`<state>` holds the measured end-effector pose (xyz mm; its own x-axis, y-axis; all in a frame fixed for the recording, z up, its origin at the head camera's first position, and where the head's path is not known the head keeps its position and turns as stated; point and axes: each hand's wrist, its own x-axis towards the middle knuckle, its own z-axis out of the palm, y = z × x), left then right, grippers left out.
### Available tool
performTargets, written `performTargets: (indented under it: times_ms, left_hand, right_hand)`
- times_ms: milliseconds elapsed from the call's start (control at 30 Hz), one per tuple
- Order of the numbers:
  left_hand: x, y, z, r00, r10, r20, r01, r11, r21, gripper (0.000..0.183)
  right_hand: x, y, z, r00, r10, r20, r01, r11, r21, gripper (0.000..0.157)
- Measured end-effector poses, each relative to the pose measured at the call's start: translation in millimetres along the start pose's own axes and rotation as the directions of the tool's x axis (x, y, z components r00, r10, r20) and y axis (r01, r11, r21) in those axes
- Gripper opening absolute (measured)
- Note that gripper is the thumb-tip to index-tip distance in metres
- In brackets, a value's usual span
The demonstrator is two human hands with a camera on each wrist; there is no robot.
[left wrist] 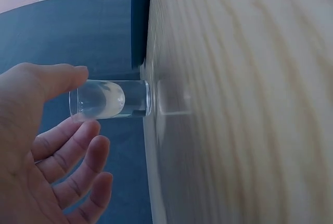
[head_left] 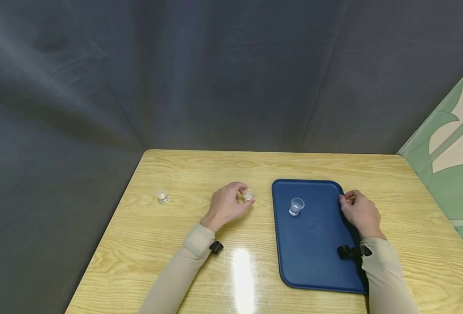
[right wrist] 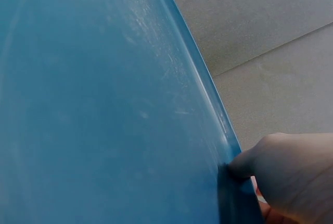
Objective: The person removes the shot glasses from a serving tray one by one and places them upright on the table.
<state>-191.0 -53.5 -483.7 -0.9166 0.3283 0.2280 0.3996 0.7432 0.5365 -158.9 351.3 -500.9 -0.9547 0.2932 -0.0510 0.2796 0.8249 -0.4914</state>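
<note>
Blue rectangular tray [head_left: 313, 248] just to its right, the small clear round cup [left wrist: 111, 99] on the wooden table [head_left: 215, 168] looks light, slippery and fragile, so I favour its upper wall, where the left hand [head_left: 226, 205] pinches with thumb and finger, the right hand [head_left: 361, 213] pinching the tray's rim.

— Notice anything on the far side?
— Can see a dark grey-blue curtain [head_left: 231, 78], hanging in loose folds and reaching round to the left.
— And off to the right?
— Can spot a leaf-patterned covering [head_left: 455, 183], green on cream.
— And nearer?
— Find a light wood-grained table [head_left: 192, 170], with a bright streak of glare [head_left: 243, 279] on the near side.
— And in the right wrist view?
— Get a grey surface [right wrist: 281, 88] crossed by a thin line; might be curtain, but too plain to tell.
</note>
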Motion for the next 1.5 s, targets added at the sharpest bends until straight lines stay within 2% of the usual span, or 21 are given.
performTargets:
  times_ms: [267,567,767,967,1167,1500]
  left_hand:
    - [-6.8,-14.9,-14.6,0.999,-0.041,-0.012,0.041,0.999,-0.014,0.039]
    - [-16.1,-39.9,-30.3,0.992,-0.124,-0.036,0.123,0.992,-0.024,0.042]
    - [-21.3,-56.4,-44.5,0.987,-0.149,-0.060,0.149,0.989,-0.004,0.045]
    - [-26.2,-71.8,-61.7,0.976,-0.194,-0.100,0.195,0.981,-0.009,0.046]
    - [-30.4,-82.5,-75.3,0.970,-0.195,-0.147,0.196,0.981,-0.003,0.048]
    - [-40.3,-96.0,-94.9,0.951,-0.255,-0.174,0.264,0.964,0.032,0.051]
  right_hand:
    - [-0.2,-0.8,0.5,1.000,-0.003,-0.006,0.003,1.000,0.003,0.037]
    - [-0.1,-0.8,0.4,1.000,-0.003,0.002,0.003,1.000,-0.002,0.038]
    - [0.6,0.9,-0.1,1.000,0.000,0.003,0.000,1.000,-0.005,0.038]
    - [0.7,1.9,0.9,1.000,-0.002,0.001,0.002,1.000,-0.009,0.038]
    - [-1.1,-1.1,-0.7,1.000,-0.010,-0.002,0.010,1.000,-0.006,0.037]
    - [-1.1,-1.4,-1.2,1.000,-0.006,0.002,0.006,1.000,-0.005,0.038]
